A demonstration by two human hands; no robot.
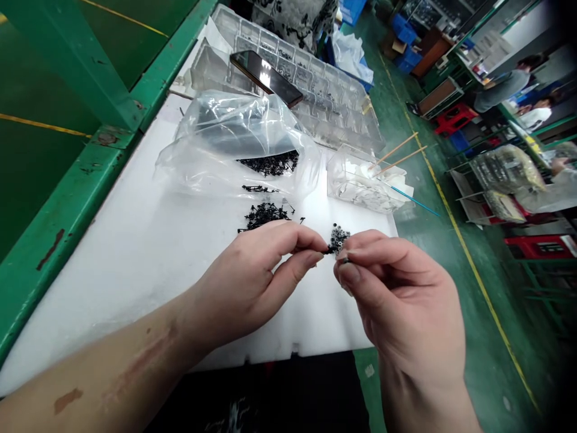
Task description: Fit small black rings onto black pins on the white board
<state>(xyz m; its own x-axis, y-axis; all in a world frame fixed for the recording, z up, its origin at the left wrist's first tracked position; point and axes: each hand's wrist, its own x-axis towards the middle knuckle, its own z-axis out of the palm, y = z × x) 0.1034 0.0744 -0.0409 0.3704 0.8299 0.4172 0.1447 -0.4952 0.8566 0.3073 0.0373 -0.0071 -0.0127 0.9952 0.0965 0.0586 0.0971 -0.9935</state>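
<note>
My left hand (256, 276) is closed in a pinch, thumb and forefinger pressed on a tiny black part at their tips. My right hand (396, 294) is also closed in a pinch on a small black piece right beside it; the fingertips of both hands nearly touch. Just behind the fingertips lies a small cluster of black rings (338, 236) on the white foam pad (135, 252). A pile of small black parts (265, 213) lies further back, and more black parts (270, 162) spill from a clear plastic bag (234, 144).
A phone (265, 77) rests on clear compartment trays (324, 102) at the back. A clear box (365, 180) with thin wooden sticks (396, 153) stands to the right. A green frame (90, 138) borders the left. People work at benches far right across the aisle.
</note>
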